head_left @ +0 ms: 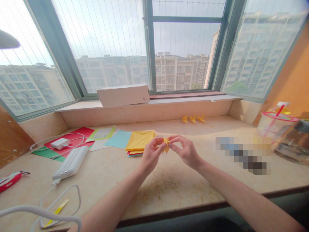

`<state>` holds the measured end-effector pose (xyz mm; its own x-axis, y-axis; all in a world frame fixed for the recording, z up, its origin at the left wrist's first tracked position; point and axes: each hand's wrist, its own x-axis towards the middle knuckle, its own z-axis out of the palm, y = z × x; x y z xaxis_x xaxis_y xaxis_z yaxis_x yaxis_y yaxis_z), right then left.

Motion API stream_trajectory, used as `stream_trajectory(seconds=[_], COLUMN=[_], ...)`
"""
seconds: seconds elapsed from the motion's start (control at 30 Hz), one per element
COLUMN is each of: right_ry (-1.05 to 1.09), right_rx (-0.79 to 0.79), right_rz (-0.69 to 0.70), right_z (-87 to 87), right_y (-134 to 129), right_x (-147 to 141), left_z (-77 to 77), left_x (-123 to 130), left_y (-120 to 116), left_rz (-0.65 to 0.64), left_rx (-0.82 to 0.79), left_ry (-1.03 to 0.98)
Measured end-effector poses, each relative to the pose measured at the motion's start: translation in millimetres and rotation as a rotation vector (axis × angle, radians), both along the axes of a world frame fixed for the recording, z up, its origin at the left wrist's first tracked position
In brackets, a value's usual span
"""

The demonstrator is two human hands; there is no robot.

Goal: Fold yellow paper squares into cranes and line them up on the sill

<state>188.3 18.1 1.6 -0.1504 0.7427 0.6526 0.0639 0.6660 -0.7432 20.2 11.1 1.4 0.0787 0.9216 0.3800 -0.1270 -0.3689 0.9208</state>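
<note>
A small folded yellow paper piece (pixel 166 145) is held up between both hands, above the middle of the stone counter. My left hand (pixel 153 151) pinches it from the left between thumb and fingers. On its right side, the thumb and index finger of my right hand (pixel 185 150) close on the same paper. Just left of my left hand lies a stack of yellow paper sheets (pixel 139 140), with red and blue sheets under it. Three small folded yellow paper figures (pixel 192 119) stand in a row at the back of the counter.
Left on the counter (pixel 108 190) lie coloured sheets, a white power bank (pixel 70 162), a charger (pixel 60 143), looping cables and a red object (pixel 11 181). A white box (pixel 123 95) sits on the sill. At right are a blurred patch, a lidded cup (pixel 272 125) and a glass container (pixel 294 143).
</note>
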Motion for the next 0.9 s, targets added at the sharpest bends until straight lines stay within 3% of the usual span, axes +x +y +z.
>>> stream_trajectory(seconds=[0.4, 0.57, 0.73, 0.9], right_ry=[0.026, 0.099, 0.215, 0.086], right_rx=[0.025, -0.055, -0.083, -0.061], right_rz=[-0.034, -0.046, 0.035, 0.130], right_z=[-6.3, -6.7, -9.8, -8.1], right_y=[6, 6, 9, 7], right_x=[0, -1, -2, 0], left_z=[-2.8, -0.4, 0.8, 2.6], left_x=[0, 1, 0, 0], left_y=[-3, -4, -2, -1], left_rz=[-0.009, 0.012, 0.069, 0.056], left_rx=[0.030, 0.047, 0.042, 0.028], left_ry=[0.001, 0.006, -0.007, -0.080])
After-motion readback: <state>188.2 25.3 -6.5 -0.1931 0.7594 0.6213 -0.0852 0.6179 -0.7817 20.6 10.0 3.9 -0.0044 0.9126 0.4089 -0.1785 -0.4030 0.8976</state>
